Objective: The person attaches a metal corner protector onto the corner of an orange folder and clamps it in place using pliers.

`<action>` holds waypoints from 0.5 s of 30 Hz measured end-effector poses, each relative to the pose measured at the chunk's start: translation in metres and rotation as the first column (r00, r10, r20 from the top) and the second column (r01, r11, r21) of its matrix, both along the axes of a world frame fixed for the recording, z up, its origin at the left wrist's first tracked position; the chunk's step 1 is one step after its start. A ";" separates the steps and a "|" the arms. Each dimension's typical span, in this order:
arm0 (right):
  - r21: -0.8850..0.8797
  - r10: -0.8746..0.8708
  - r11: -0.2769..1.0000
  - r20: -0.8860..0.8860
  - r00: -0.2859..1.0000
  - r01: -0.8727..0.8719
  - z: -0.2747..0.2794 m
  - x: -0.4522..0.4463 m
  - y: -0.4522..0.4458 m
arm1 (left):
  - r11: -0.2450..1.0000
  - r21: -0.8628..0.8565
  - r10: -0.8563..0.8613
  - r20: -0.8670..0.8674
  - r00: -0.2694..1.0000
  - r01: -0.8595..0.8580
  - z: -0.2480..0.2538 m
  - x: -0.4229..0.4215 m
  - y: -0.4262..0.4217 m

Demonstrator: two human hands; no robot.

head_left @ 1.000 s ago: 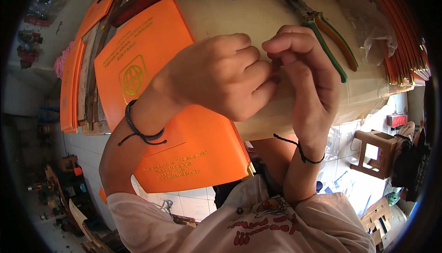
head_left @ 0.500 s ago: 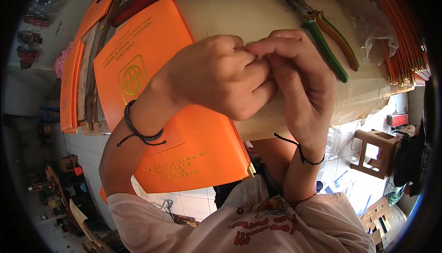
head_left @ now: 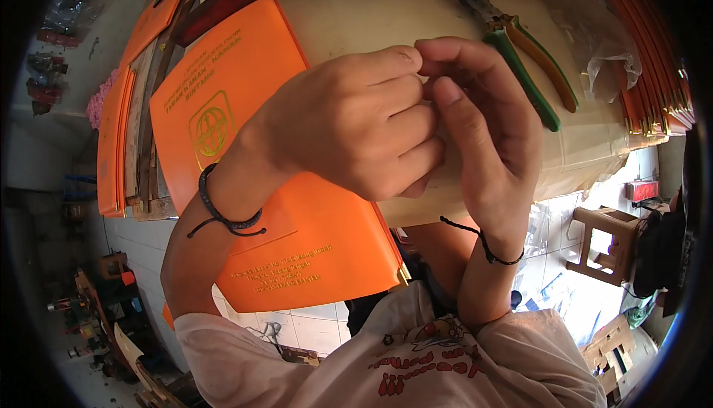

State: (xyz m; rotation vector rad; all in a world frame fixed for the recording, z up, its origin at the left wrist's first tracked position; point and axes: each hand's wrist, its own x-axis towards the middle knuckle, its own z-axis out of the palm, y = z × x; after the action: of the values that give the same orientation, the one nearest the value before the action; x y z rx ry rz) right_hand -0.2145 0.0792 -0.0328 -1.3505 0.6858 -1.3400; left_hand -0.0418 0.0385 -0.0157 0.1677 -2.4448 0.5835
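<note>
Both the left hand (head_left: 356, 122) and the right hand (head_left: 497, 126) are raised at the centre of the frame, meeting at their fingertips. The left is curled, its back to the camera and its inner fingers hidden. The right has forefinger and thumb bent towards it, their tips apart; whether either pinches some small piece, I cannot tell.

For fine fingertip work like this, I'd steady the left fist and let only the right thumb and forefinger move, with light pressure. Turning the fists slightly outward would bring the contact point into sight.

Below the left wrist, which wears a dark braided bracelet (head_left: 206, 193), lies the glossy orange folder with gold lettering (head_left: 312, 222), left of centre, its lower part past the edge of the pale brown covered desk (head_left: 334, 22). Keeping forearm and bracelet from dragging across that cover would be wise.

Farther out, pliers with green and orange handles (head_left: 506, 25) rest at the upper right, beside crumpled clear plastic (head_left: 613, 66). A stack of orange folders (head_left: 653, 74) stands beyond.
</note>
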 end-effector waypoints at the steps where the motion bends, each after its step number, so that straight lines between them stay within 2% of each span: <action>1: -0.006 0.018 1.000 0.003 1.000 -0.018 0.000 0.000 -0.001 | 1.000 0.005 -0.009 -0.003 1.000 0.009 0.000 0.000 0.000; 7: 0.003 0.052 0.999 -0.150 0.987 -0.052 0.003 -0.005 -0.003 | 0.999 0.013 -0.046 -0.022 0.999 0.046 -0.002 -0.002 -0.003; 15: 0.009 0.063 0.998 -0.084 0.994 -0.062 0.004 -0.003 0.001 | 0.998 -0.010 -0.063 -0.026 0.998 0.063 -0.003 -0.002 -0.005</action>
State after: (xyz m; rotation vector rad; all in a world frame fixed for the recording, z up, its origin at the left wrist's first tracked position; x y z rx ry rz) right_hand -0.2176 0.0798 -0.0284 -1.4192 0.6983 -1.2358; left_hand -0.0442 0.0335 -0.0184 0.0933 -2.4128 0.5607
